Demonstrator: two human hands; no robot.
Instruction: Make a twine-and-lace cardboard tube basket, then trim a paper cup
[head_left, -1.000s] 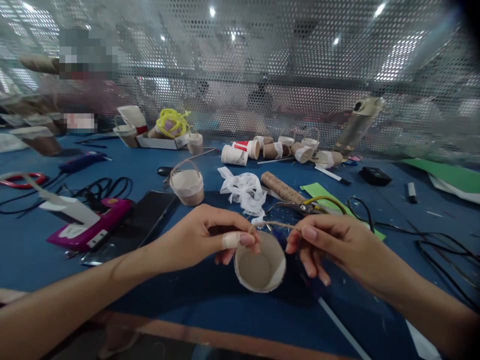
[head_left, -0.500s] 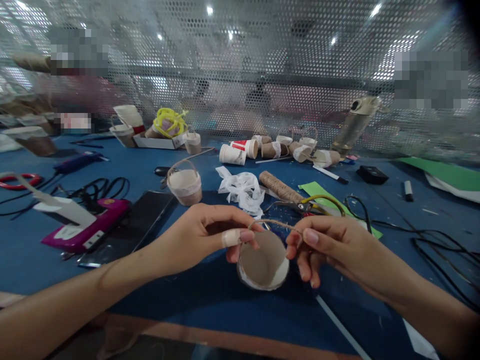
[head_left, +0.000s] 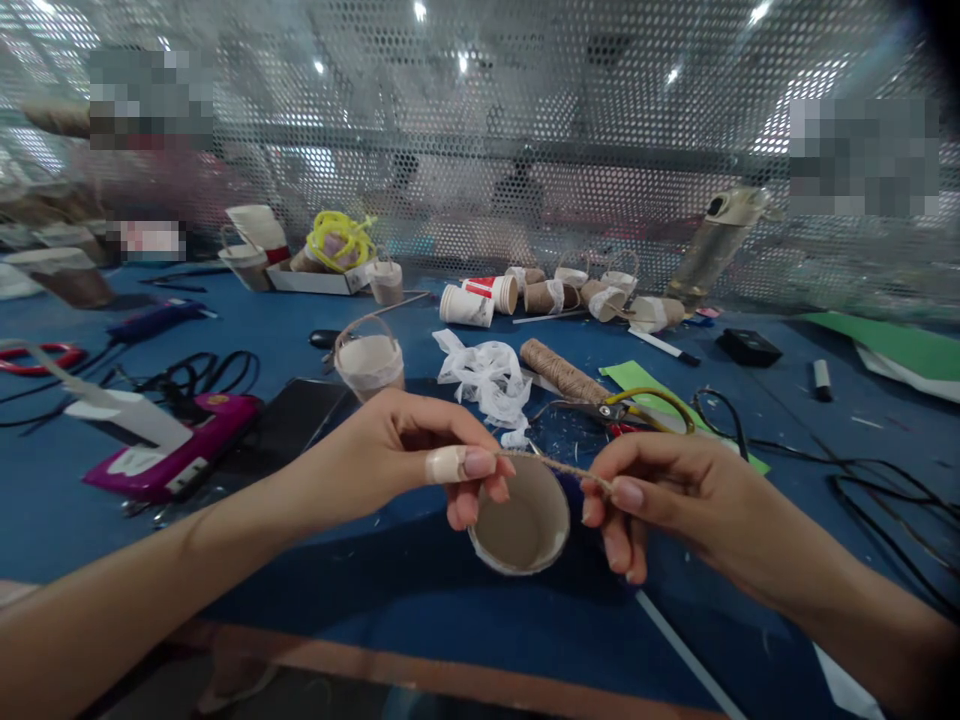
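Between my two hands runs a short piece of twine (head_left: pixel 553 463), nearly straight and sloping down to the right. My left hand (head_left: pixel 427 450), with a bandage around its thumb, pinches one end between thumb and index finger. The other end is pinched in my right hand (head_left: pixel 660 495). Just under the twine stands a paper cup (head_left: pixel 521 525) with its open mouth toward me; its inside is bare. My left fingertips overlap the cup's rim, and I cannot tell whether they touch it. Behind my left hand is a small cup basket (head_left: pixel 371 362) with a twine handle.
White lace ribbon (head_left: pixel 487 380), a twine roll (head_left: pixel 562 370) and yellow-handled scissors (head_left: pixel 649 400) lie beyond my hands. A purple power strip (head_left: pixel 172 450) and a dark phone-like slab (head_left: pixel 300 430) are at left. Black cables (head_left: pixel 892 490) spread at right; a glue stick (head_left: pixel 686 650) lies near the front.
The twine went from a slight upward bow to a nearly straight line as my hands drew a little apart. My left hand shifted slightly left, and the right end of the twine dropped lower.
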